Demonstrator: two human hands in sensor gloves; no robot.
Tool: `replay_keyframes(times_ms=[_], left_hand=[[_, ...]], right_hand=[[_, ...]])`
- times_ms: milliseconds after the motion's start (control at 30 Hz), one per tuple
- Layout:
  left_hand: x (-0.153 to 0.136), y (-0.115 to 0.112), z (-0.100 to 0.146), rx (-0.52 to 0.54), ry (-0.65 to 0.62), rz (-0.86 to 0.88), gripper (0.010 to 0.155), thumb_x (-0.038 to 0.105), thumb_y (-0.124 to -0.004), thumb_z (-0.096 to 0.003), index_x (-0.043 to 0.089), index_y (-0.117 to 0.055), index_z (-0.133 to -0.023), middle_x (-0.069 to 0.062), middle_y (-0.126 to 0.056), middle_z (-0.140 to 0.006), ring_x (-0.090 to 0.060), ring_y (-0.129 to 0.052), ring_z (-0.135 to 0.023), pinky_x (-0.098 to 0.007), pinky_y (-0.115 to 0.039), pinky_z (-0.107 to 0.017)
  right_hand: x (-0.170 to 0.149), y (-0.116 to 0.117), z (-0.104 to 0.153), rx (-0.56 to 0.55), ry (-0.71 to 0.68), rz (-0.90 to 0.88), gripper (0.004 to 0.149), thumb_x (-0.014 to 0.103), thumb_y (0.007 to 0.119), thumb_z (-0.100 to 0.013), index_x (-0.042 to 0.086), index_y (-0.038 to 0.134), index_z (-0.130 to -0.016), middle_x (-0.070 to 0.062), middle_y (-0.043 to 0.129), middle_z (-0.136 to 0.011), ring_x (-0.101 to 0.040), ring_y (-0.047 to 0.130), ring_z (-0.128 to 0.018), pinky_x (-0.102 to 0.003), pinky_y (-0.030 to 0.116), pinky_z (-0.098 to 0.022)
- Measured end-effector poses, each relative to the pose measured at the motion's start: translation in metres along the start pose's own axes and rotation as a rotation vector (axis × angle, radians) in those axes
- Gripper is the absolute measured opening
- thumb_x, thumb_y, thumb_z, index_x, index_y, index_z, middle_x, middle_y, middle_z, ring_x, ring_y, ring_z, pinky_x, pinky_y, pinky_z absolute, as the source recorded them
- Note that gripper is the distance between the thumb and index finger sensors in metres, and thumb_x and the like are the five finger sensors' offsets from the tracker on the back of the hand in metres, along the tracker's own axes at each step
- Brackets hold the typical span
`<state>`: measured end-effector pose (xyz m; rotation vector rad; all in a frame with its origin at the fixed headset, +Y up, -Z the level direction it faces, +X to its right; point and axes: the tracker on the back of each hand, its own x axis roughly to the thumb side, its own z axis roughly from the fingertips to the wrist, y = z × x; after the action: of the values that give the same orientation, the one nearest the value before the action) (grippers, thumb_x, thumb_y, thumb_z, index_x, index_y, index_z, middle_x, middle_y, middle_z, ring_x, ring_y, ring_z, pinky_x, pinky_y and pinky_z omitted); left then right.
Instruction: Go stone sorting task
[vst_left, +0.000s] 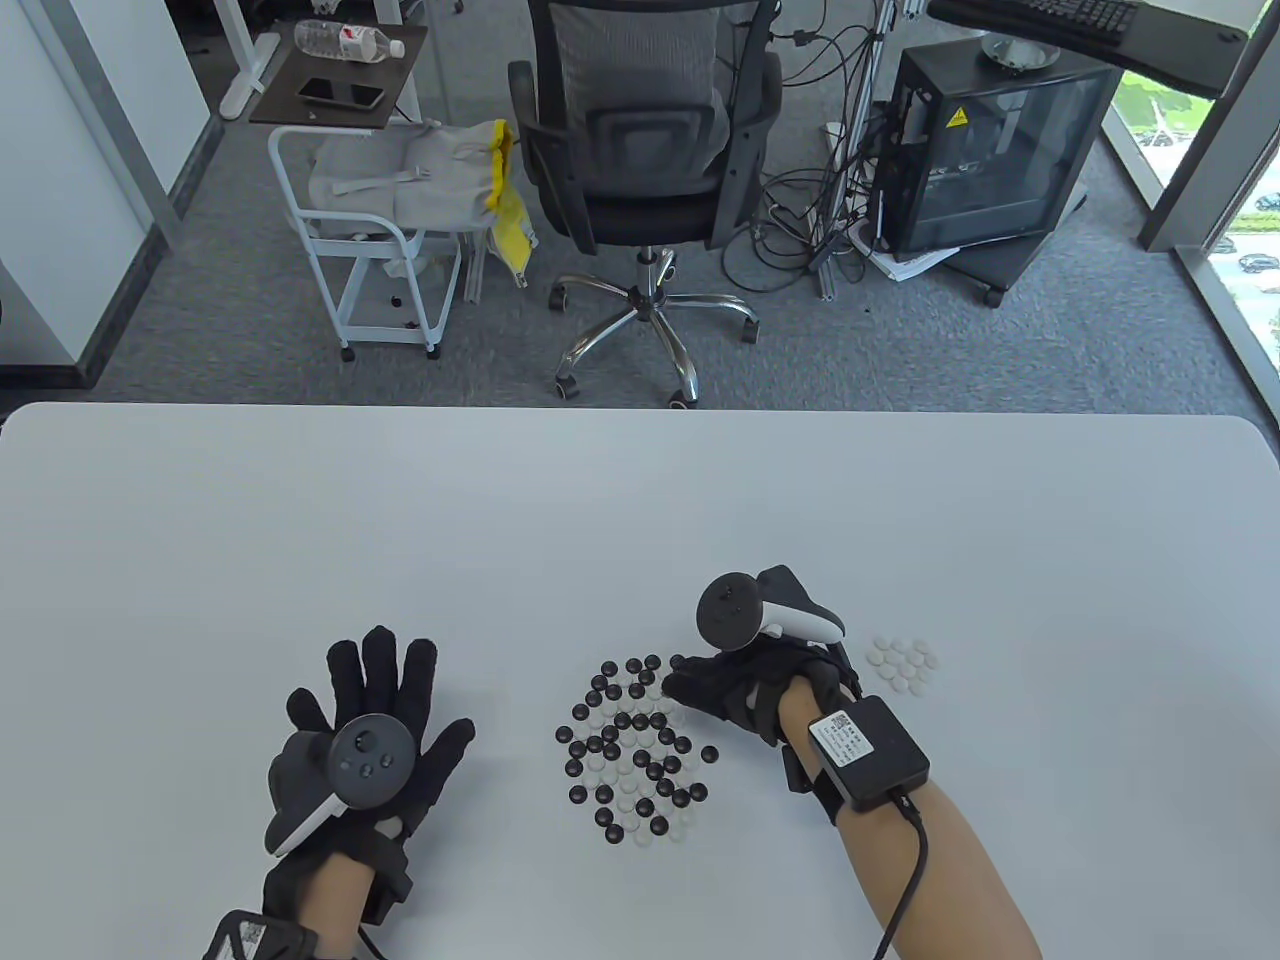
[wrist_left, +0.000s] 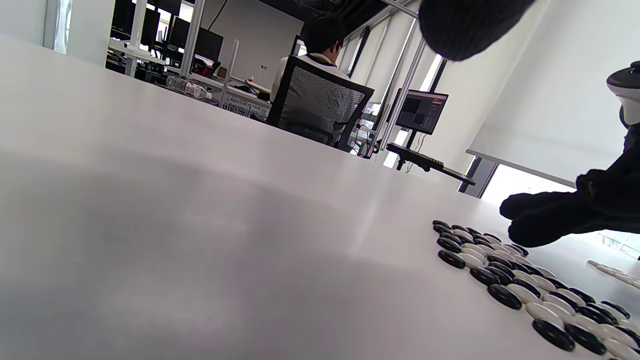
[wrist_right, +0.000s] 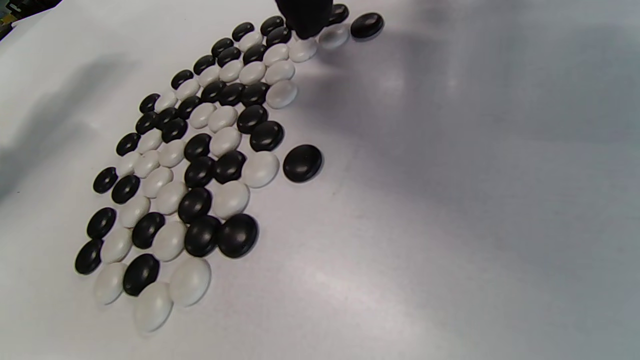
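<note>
While it lies flat on the smooth white table, the left hand in its black knit glove has all fingers spread wide and holds nothing; a rounded grey tracker is strapped to its back. To its right sits the mixed cluster of Go stones, small glossy lens-shaped discs, black and matte-white ones packed edge to edge in a rough oval, with one black stone lying just apart from the cluster's edge. In the left wrist view the same cluster shows as low, domed pebbles on the table.

At the cluster's upper right edge the right hand reaches in, its gloved fingers curled downward; a black fingertip presses among the stones at the far end in the right wrist view. Whether it has a stone pinched cannot be told.

Further right, well apart from the cluster, a small tight group of white stones lies on the table.
</note>
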<state>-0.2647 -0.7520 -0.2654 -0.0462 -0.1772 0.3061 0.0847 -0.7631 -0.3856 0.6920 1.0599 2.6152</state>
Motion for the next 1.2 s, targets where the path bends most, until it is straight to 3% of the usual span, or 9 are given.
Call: replay_keyframes(times_ms=[133,267,567,833,1067,1200], left_hand=[[-0.001,0.001,0.001,0.004,0.001,0.011,0.084,0.058,-0.059,-0.0634,0.016,-0.016,-0.121,-0.030,-0.001,-0.123,-0.059,0.003,-0.106,-0.086,-0.006,-0.055],[-0.001,0.001,0.001,0.001,0.003,0.010,0.084,0.058,-0.059,-0.0634,0.016,-0.015,-0.121,-0.030,-0.001,-0.123,-0.059,0.003,-0.106,-0.086,-0.006,-0.055],[0.000,0.001,0.001,-0.005,0.002,-0.003,0.083,0.058,-0.059,-0.0634,0.016,-0.016,-0.121,-0.031,-0.001,-0.123,-0.059,0.003,-0.106,-0.086,-0.006,-0.055],[0.001,0.000,0.000,-0.009,0.003,-0.009,0.084,0.058,-0.059,-0.0634,0.016,-0.015,-0.121,-0.031,-0.001,-0.123,-0.059,0.003,-0.106,-0.086,-0.006,-0.055],[0.002,0.000,-0.001,-0.012,0.006,-0.009,0.084,0.058,-0.059,-0.0633,0.016,-0.015,-0.121,-0.030,-0.001,-0.123,-0.059,0.003,-0.106,-0.086,-0.006,-0.055],[0.002,0.000,-0.001,-0.012,0.008,-0.007,0.084,0.058,-0.059,-0.0634,0.016,-0.015,-0.121,-0.030,-0.001,-0.123,-0.059,0.003,-0.106,-0.086,-0.005,-0.055]], right_hand=[[-0.004,0.002,-0.001,0.021,0.012,-0.005,0.072,0.050,0.049,-0.060,0.007,0.056,-0.117,-0.045,0.004,-0.112,-0.071,-0.006,-0.090,-0.093,0.014,-0.055],[-0.014,-0.004,0.010,0.026,0.033,-0.022,0.072,0.050,0.049,-0.060,0.005,0.069,-0.112,-0.045,0.012,-0.114,-0.071,-0.002,-0.092,-0.093,0.016,-0.056],[-0.078,-0.014,0.052,-0.010,0.239,-0.039,0.069,0.050,0.052,-0.060,0.006,0.080,-0.105,-0.043,0.021,-0.116,-0.071,0.001,-0.093,-0.094,0.017,-0.056],[-0.124,-0.014,0.079,-0.102,0.376,-0.095,0.069,0.050,0.051,-0.061,0.007,0.074,-0.109,-0.043,0.016,-0.115,-0.071,-0.001,-0.093,-0.093,0.016,-0.056],[-0.130,-0.014,0.082,-0.157,0.377,-0.101,0.070,0.050,0.050,-0.060,0.006,0.072,-0.110,-0.044,0.014,-0.114,-0.072,-0.001,-0.092,-0.093,0.016,-0.055],[-0.109,-0.018,0.077,-0.181,0.290,-0.082,0.070,0.050,0.050,-0.061,0.005,0.072,-0.110,-0.045,0.015,-0.114,-0.072,0.000,-0.092,-0.093,0.016,-0.055]])
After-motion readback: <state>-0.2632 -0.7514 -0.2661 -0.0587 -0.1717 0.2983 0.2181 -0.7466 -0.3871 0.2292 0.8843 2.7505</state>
